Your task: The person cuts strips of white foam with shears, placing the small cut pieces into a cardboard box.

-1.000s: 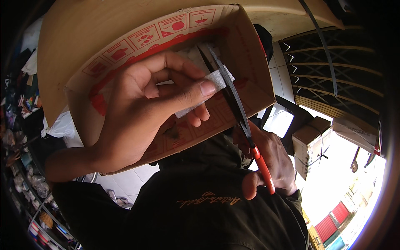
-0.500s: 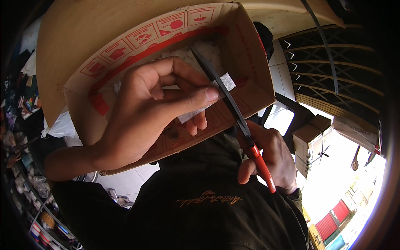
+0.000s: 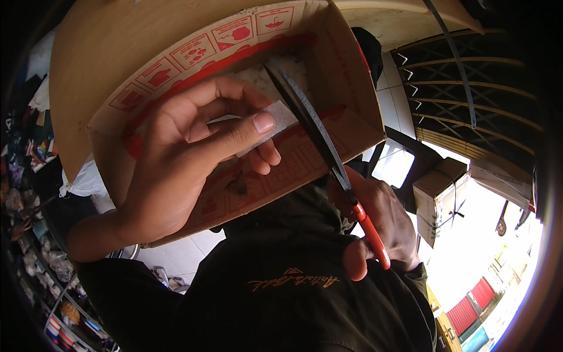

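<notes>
The left hand [image 3: 170,158] grasps a light-grey foam-like strip [image 3: 283,116], pinching it between thumb and fingers; the thumb lies flat on the upper face. The strip is located above the open cardboard box [image 3: 365,76], with its free end projecting to the right, toward the scissors [image 3: 318,136]. This end lies at the edge of the dark blades; whether it touches them cannot be determined.

The right hand [image 3: 387,220] grips the scissors by the red handle [image 3: 372,232], with the thumb at the lower end of the handle. The blades point up and to the left, across the box opening, and their tips stand narrowly apart.

The box is tilted in the view. Its far inner wall carries a row of red printed pictograms above a red band. Small white pieces [image 3: 290,70] lie inside, partly hidden behind the left hand and the blades.

The person wears a dark shirt [image 3: 264,311]. A white plastic bag [image 3: 85,179] is situated to the left of the box. To the right, well apart from the hands, are a strapped carton [image 3: 434,202] and a dark lattice gate [image 3: 469,88].
</notes>
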Demonstrator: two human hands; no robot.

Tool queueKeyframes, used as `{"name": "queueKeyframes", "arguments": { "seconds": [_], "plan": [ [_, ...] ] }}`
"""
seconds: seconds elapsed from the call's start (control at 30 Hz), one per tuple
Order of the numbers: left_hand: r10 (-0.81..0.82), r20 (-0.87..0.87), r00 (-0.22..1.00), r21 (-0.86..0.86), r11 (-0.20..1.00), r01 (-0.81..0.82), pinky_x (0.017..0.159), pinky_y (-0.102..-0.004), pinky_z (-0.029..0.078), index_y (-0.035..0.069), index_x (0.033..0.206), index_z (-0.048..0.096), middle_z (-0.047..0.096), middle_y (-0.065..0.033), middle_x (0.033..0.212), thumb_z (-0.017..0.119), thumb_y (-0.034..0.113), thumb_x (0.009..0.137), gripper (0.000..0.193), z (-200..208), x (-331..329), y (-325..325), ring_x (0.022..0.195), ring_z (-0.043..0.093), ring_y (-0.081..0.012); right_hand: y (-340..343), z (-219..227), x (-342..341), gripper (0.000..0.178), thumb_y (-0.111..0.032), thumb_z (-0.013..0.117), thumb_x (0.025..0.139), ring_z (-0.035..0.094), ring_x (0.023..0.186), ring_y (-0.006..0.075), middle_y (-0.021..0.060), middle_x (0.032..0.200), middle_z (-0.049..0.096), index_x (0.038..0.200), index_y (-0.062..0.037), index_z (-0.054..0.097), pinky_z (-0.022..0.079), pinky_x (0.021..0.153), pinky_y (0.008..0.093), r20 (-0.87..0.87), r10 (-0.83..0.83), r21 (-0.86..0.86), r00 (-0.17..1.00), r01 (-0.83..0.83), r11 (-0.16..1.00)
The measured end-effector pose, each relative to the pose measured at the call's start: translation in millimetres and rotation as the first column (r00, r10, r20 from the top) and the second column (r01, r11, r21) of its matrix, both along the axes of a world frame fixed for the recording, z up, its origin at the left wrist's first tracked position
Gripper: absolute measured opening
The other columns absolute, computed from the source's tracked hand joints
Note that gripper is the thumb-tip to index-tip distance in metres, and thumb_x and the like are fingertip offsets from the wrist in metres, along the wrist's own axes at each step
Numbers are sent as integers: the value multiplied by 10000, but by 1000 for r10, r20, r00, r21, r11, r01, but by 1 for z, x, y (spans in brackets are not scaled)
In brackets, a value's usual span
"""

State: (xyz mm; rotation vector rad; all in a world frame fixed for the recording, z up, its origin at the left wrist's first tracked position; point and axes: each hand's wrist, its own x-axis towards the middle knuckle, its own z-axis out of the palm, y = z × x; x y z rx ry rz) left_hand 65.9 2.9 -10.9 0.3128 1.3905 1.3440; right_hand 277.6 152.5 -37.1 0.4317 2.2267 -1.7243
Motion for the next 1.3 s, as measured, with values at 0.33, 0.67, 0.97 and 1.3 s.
{"name": "queueKeyframes", "arguments": {
  "seconds": [0.33,0.67,0.97,1.3],
  "plan": [
    [27,35,999,15,1000,-27,602,-252,492,-21,1033,535,636,-100,904,588,72,918,157,-2,7,8,720,631,-155,-2,7,-2,1001,-699,817,417,570,530,346,112,549,478,1009,46,508,404,502,386,12,37,123,999,-38,992],
    [-44,28,999,23,999,43,604,-252,496,-24,1013,531,629,-115,912,592,76,918,151,-3,6,8,724,624,-153,-4,12,-5,897,-669,829,461,597,565,355,128,597,539,954,13,517,421,514,390,79,26,161,997,-39,986],
    [-52,17,999,28,998,51,603,-253,500,-25,1034,548,636,-107,920,611,92,911,181,-7,5,7,721,624,-146,-9,14,-5,637,-510,848,594,544,487,330,110,510,481,818,4,546,394,492,373,118,-82,187,990,59,981],
    [-77,-51,996,17,997,78,671,-243,503,-8,1058,535,624,-87,939,576,61,918,161,-7,2,0,784,634,-142,-2,8,-1,741,-577,868,493,527,458,279,90,504,461,802,12,542,386,495,367,117,-47,29,992,44,999]
  ]
}}
